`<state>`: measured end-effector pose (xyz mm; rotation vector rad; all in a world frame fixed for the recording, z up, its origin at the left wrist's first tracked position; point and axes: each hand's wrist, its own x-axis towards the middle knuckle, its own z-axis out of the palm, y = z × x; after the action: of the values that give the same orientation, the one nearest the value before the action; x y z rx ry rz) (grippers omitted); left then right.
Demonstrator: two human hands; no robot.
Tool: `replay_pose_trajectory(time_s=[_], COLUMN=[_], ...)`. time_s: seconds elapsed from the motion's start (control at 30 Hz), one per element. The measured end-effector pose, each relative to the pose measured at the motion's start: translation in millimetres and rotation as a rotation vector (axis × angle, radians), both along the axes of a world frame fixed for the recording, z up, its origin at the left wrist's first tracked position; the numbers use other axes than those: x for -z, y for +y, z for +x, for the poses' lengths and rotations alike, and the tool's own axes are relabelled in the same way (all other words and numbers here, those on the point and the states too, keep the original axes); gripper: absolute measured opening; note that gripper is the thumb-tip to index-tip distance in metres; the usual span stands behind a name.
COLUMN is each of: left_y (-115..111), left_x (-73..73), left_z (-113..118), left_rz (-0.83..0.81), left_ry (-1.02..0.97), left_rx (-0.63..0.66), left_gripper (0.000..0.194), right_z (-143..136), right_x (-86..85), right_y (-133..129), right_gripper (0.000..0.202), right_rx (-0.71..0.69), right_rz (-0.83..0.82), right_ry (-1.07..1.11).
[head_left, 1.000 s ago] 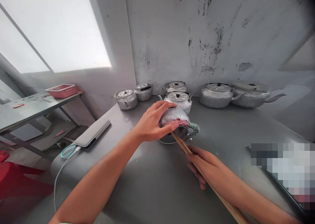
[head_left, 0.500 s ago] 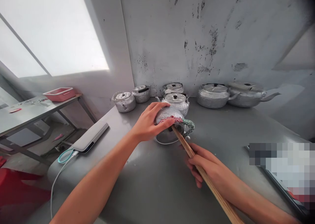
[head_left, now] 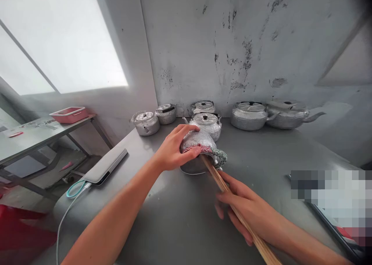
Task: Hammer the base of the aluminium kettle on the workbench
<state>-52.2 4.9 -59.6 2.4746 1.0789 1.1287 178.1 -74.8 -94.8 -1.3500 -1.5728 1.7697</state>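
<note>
A silver kettle [head_left: 197,139] lies tipped on its side near the middle of the table, its mouth facing me and its handle wrapped in red and green cord. My left hand [head_left: 174,148] grips its upper left side. From the lower right, my right hand [head_left: 240,206] holds a long wooden stick [head_left: 217,179], whose far end goes into the kettle's mouth and is hidden there. A round lid [head_left: 193,167] lies under the kettle's mouth, partly covered.
Several kettles stand along the wall, one [head_left: 207,123] right behind my left hand. A grey power bank [head_left: 106,166] with a cable lies left. A pink basket [head_left: 69,115] is on a side table. A dark-edged, blurred-out object [head_left: 334,222] sits right.
The stick's far end sits deeper in the kettle's mouth, and my right hand's fingers have shifted and loosened on it. The whole view has moved slightly.
</note>
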Motion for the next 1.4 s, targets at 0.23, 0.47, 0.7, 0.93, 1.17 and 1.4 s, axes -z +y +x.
replay_pose_trajectory(time_s=[0.23,0.47,0.7,0.93,1.17,1.4], left_y=[-1.2,-9.1,-10.9,-9.8,-7.6,-9.8], left_x=[-2.7,-7.7,-9.7,-9.2,-6.1,-7.8], left_z=[-4.8,-2.9,0.7,-0.1,1.6,3.9], left_rz=[0.009,-0.005,0.006,0.003,-0.014,-0.031], left_ry=[0.042,0.135,0.114,0.094,0.066,0.071], left_rx=[0.031,-0.026,-0.032,-0.047,-0.09,-0.113], left_gripper=[0.052,0.051,0.053,0.052,0.05,0.049], right_z=[-2.3,-3.3,-1.4,-3.1,-3.5,-4.5], right_x=[-6.6,-5.1,0.7,-2.8,-2.1,-12.2], right_y=[-3.5,-0.7,1.1,2.1,-2.5,-2.2], right_gripper=[0.008,0.024,0.027,0.033,0.033,0.019], right_rx=[0.045,0.04,0.08,0.025,0.044,0.103], right_rz=[0.099,0.143,0.038,-0.085,-0.035,-0.096], right_ry=[-0.168,-0.126,-0.083,-0.054,-0.127,-0.159])
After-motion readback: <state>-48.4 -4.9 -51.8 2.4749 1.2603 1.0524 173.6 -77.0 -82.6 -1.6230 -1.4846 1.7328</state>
